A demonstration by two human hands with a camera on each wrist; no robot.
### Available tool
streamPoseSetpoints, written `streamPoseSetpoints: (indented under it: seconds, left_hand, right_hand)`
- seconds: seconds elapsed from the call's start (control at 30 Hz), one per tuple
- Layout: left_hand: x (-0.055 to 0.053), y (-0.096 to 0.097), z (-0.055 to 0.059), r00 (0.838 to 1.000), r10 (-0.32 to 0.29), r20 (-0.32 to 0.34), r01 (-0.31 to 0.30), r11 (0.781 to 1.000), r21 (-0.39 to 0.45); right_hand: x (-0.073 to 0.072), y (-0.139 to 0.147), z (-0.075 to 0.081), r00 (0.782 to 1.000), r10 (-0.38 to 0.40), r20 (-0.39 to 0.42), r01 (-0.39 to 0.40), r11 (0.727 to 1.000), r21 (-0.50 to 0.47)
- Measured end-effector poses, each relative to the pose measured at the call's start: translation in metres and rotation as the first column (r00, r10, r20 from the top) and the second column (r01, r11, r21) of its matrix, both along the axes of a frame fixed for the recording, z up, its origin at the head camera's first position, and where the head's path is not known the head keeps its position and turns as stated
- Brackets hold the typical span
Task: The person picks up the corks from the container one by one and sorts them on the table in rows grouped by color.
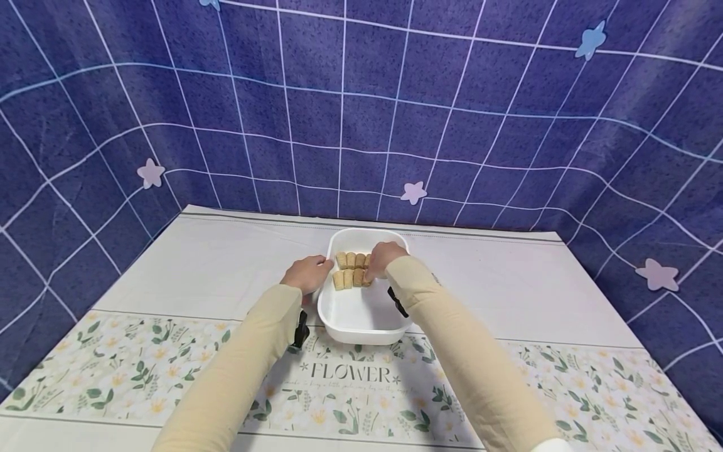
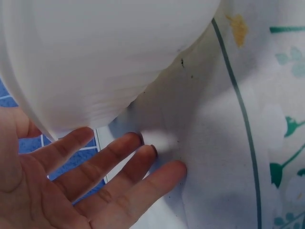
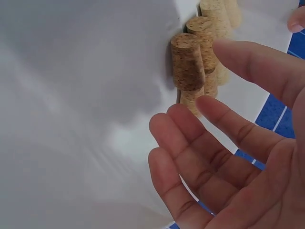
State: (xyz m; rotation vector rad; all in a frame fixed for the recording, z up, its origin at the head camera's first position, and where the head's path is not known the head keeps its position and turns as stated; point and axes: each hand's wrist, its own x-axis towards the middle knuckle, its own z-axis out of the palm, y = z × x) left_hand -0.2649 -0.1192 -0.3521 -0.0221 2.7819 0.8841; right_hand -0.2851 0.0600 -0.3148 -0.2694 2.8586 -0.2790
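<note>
Reaching beside the corks [image 1: 358, 278], the right hand [image 1: 386, 257], thumb and fingers apart, grips nothing.

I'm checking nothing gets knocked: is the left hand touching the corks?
Apart. The right wrist view shows bare white tub between the left hand, at the frame's edge, and the nearest cork.

A curtained-off table spot, whether home or studio unclear: blue grid-patterned fabric [image 1: 316, 113] with stars [image 1: 414, 193] borders a flower-print tablecloth [image 1: 141, 367] behind and on both sides.
</note>
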Motion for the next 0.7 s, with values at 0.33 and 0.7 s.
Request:
streamPoseSetpoints:
  seconds: [0.33, 0.7]
  left_hand:
    - [0.001, 0.000, 0.001, 1.000, -0.004, -0.005, 0.004, 1.000, -0.006]
    - [-0.002, -0.001, -0.003, 1.000, -0.020, -0.020, 0.019, 1.000, -0.023]
  right_hand:
    - [-0.021, -0.007, -0.025, 1.000, -0.031, 0.005, 0.031, 0.999, 0.040]
    - [-0.027, -0.008, -0.035, 0.998, -0.064, 0.018, 0.064, 0.998, 0.011]
